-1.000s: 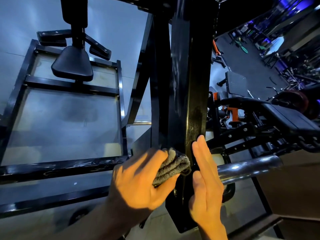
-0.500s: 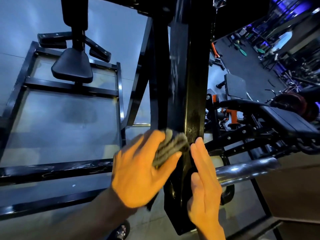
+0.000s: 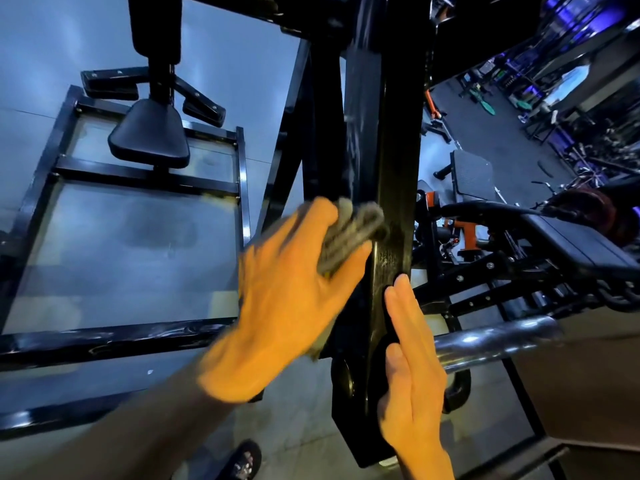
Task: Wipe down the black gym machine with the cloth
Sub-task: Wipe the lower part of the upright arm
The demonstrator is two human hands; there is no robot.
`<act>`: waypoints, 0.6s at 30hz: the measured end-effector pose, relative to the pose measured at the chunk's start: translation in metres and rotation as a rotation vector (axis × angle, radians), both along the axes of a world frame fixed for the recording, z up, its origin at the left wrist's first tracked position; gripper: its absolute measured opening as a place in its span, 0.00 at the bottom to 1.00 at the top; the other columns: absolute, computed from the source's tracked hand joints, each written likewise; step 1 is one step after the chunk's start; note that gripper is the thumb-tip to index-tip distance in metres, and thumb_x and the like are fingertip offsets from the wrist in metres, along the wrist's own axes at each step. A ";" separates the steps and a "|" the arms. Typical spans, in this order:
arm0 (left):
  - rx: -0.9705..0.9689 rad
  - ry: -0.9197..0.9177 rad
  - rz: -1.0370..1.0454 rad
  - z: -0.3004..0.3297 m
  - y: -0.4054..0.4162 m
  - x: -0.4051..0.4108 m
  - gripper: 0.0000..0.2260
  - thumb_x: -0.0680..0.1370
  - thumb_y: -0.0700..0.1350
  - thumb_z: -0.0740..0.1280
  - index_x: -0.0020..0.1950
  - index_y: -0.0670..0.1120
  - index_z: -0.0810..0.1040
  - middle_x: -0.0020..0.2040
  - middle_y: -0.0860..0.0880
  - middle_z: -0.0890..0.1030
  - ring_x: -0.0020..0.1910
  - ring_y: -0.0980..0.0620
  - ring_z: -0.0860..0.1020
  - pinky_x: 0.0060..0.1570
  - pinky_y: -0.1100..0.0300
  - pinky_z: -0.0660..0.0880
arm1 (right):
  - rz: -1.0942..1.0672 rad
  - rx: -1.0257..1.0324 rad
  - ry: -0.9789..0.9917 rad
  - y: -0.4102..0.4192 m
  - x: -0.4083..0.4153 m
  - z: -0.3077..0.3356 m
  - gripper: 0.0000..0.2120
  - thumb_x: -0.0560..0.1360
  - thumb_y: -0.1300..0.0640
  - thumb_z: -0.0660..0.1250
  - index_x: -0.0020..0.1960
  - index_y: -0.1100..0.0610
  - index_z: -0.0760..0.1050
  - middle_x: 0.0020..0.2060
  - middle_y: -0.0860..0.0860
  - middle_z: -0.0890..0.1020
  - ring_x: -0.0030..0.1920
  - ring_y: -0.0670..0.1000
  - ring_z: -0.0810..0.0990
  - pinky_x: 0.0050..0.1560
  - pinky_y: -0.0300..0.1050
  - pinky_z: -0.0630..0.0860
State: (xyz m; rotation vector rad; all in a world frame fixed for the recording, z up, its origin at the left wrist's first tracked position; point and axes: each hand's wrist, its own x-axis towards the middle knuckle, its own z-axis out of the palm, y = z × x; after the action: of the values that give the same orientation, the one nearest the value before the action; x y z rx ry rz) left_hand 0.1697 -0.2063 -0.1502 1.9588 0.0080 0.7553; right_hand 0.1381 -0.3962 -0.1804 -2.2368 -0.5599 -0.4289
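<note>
A black gym machine fills the view, with a thick upright steel post point(image 3: 394, 140) in the middle. My left hand point(image 3: 287, 299) holds a bunched grey cloth point(image 3: 353, 233) and presses it against the left face of the post; the hand is blurred by motion. My right hand point(image 3: 412, 372) lies flat with straight fingers on the post's lower right edge, below the cloth. The post's surface beside the cloth looks streaked and wet.
A black seat pad point(image 3: 149, 133) and a black frame point(image 3: 145, 181) stand to the left. A chrome bar point(image 3: 491, 337) juts out behind my right hand. A padded bench point(image 3: 575, 244) and other gym gear fill the right. A sandalled foot point(image 3: 242, 462) shows below.
My left hand has slid the cloth up the post, from beside my right fingertips to well above them. My right hand has stayed flat on the post.
</note>
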 end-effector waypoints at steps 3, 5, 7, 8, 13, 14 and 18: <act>0.062 -0.041 -0.091 -0.019 -0.012 -0.036 0.13 0.77 0.58 0.70 0.55 0.52 0.73 0.50 0.57 0.80 0.45 0.61 0.77 0.37 0.66 0.78 | 0.018 0.016 0.008 0.002 0.001 0.002 0.25 0.85 0.55 0.51 0.81 0.44 0.61 0.80 0.48 0.65 0.80 0.57 0.62 0.73 0.72 0.63; 0.090 -0.058 -0.101 -0.022 -0.014 -0.039 0.12 0.76 0.57 0.70 0.52 0.53 0.72 0.47 0.58 0.78 0.43 0.62 0.75 0.34 0.68 0.74 | 0.028 0.006 0.003 0.003 0.002 0.004 0.23 0.87 0.50 0.49 0.81 0.42 0.60 0.80 0.49 0.64 0.80 0.58 0.62 0.73 0.73 0.63; 0.075 -0.074 -0.101 -0.011 -0.009 -0.026 0.12 0.77 0.57 0.71 0.52 0.52 0.73 0.48 0.57 0.80 0.43 0.60 0.77 0.36 0.64 0.78 | 0.021 -0.011 0.002 0.003 0.002 0.003 0.23 0.87 0.48 0.48 0.82 0.46 0.60 0.80 0.49 0.64 0.80 0.58 0.62 0.73 0.73 0.62; 0.062 -0.083 -0.079 -0.002 -0.004 -0.015 0.12 0.77 0.57 0.71 0.52 0.52 0.73 0.49 0.56 0.81 0.44 0.59 0.78 0.37 0.61 0.80 | 0.012 -0.019 0.002 0.002 0.002 0.002 0.23 0.87 0.48 0.48 0.81 0.48 0.61 0.80 0.49 0.64 0.80 0.57 0.62 0.74 0.73 0.62; -0.002 -0.160 0.070 0.034 0.007 0.030 0.12 0.78 0.53 0.74 0.53 0.47 0.75 0.52 0.52 0.82 0.47 0.55 0.81 0.39 0.55 0.81 | -0.004 -0.019 0.005 0.001 0.001 -0.001 0.23 0.87 0.49 0.48 0.79 0.54 0.66 0.80 0.49 0.64 0.80 0.57 0.61 0.73 0.73 0.62; 0.001 -0.159 0.064 0.031 0.005 0.027 0.13 0.78 0.52 0.74 0.54 0.47 0.76 0.51 0.52 0.82 0.47 0.54 0.81 0.39 0.56 0.81 | -0.005 -0.019 0.006 0.001 0.001 -0.001 0.23 0.87 0.51 0.49 0.79 0.54 0.66 0.80 0.49 0.64 0.80 0.57 0.62 0.74 0.73 0.62; 0.043 -0.080 -0.058 -0.009 -0.011 -0.021 0.13 0.78 0.55 0.72 0.55 0.49 0.74 0.48 0.53 0.77 0.44 0.58 0.75 0.39 0.70 0.74 | -0.005 -0.024 0.009 0.001 0.001 0.001 0.23 0.86 0.50 0.48 0.81 0.48 0.61 0.81 0.48 0.64 0.81 0.57 0.61 0.74 0.72 0.62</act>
State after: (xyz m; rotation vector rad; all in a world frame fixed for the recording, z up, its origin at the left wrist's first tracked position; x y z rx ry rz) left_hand 0.1490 -0.2177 -0.1595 1.9596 -0.1139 0.8011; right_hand 0.1386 -0.3947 -0.1798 -2.2626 -0.5574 -0.4163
